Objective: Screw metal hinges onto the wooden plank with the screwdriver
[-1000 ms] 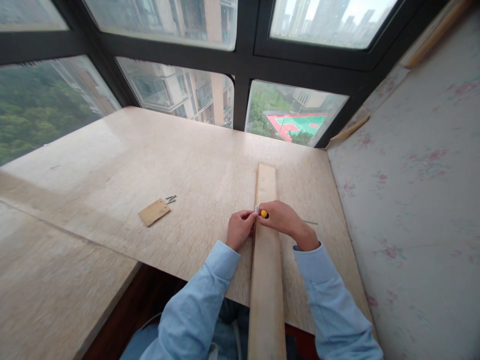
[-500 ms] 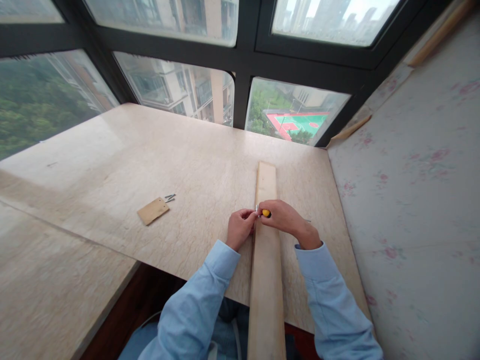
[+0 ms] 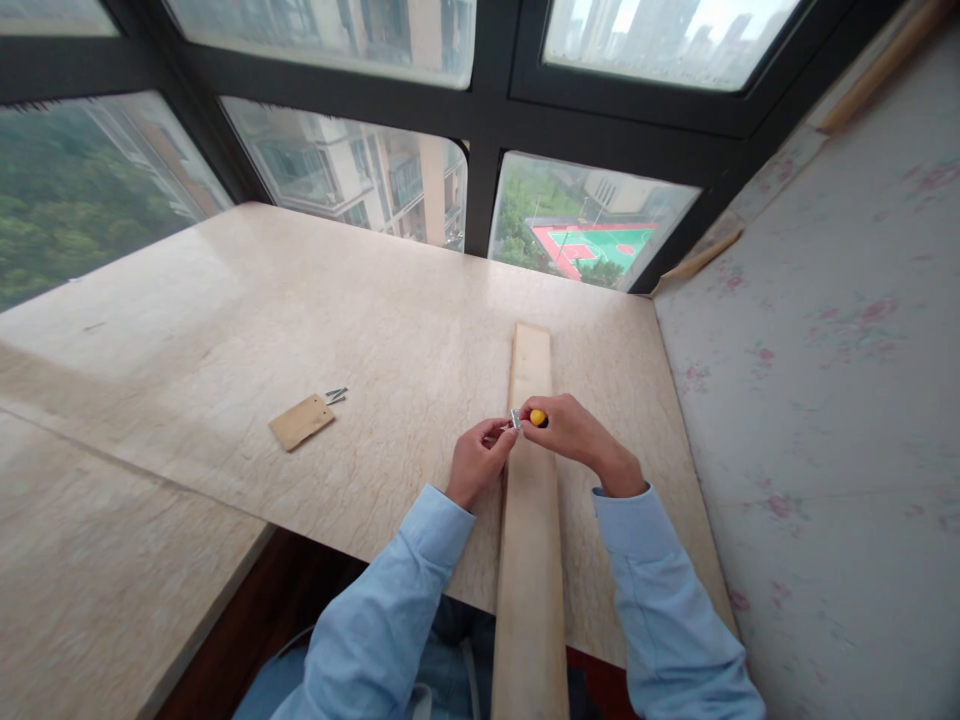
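Over the long wooden board [image 3: 531,560], my left hand [image 3: 476,460] pinches a small silvery metal piece [image 3: 515,419] between thumb and fingertips. My right hand [image 3: 574,432] meets it from the other side, its fingertips at the metal piece. Curled in the right hand is a screwdriver, of which only the yellow and black handle end [image 3: 538,418] shows; its shaft is hidden. The metal piece's exact kind is too small to make out. Lengthwise, the board runs from my lap onto the stone-patterned countertop [image 3: 405,330].
On the left of the countertop lies a small thin wooden plate [image 3: 301,423] with holes, several screws or nails [image 3: 337,395] beside it. A dark window frame [image 3: 480,130] borders the far side, a floral-papered wall [image 3: 810,420] the right. The countertop's front edge drops off near my lap.
My fingers have parted slightly, showing more of the silvery metal piece. The right hand and yellow handle have shifted a little up and right. The plate and screws stay put.
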